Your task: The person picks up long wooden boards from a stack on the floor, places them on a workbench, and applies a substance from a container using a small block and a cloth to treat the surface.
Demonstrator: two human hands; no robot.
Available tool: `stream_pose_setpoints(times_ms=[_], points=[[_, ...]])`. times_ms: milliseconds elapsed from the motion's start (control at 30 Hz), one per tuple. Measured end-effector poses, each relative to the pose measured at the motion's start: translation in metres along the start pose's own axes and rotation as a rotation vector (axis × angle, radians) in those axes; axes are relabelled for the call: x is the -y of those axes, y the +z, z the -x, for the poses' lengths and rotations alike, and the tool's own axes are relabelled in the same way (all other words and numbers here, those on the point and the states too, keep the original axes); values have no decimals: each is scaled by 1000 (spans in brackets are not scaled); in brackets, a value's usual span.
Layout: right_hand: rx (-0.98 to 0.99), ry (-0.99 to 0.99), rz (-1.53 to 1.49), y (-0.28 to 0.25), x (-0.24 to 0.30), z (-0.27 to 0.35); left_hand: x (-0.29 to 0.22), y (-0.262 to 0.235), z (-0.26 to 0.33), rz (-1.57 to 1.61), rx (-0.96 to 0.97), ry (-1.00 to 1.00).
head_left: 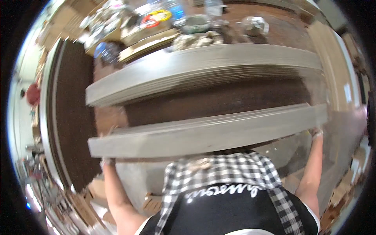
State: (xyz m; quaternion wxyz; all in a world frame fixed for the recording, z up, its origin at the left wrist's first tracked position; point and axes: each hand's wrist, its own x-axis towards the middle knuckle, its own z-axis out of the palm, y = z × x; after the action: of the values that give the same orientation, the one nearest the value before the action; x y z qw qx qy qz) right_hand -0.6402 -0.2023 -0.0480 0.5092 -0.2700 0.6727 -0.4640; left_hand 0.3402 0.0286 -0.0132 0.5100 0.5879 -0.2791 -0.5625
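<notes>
A stack of long, flat grey metal strips (207,135) spans the near side of the table, just in front of my checked apron. My left hand (106,161) grips its left end, the fingers partly hidden behind the metal. At the other end my right hand (317,132) is closed around the lower corner, slightly blurred. The stack tilts a little, its right end higher in the picture. Across the brown tabletop (219,96) lies a second stack of similar metal strips (203,58), apart from both hands.
Dark brown panels with pale edges (74,113) stand along the left. Behind the far stack are a wooden strip (149,45), red and yellow rings (156,18), plastic bottles (176,13) and crumpled cloth (197,40). Cardboard (332,66) lies at right. A person in red (33,94) is far left.
</notes>
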Motion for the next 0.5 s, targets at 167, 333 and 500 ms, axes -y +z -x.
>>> stream_pose_setpoints(times_ms=[167,333,500], points=[[-127,-67,-166,-18,-21,-18,-1,35,-11,324,-440,-187],[-156,-86,-236,-8,-25,-44,47,-18,4,375,73,24],[-187,-110,-266,-9,-31,-54,56,-8,5,457,-142,30]])
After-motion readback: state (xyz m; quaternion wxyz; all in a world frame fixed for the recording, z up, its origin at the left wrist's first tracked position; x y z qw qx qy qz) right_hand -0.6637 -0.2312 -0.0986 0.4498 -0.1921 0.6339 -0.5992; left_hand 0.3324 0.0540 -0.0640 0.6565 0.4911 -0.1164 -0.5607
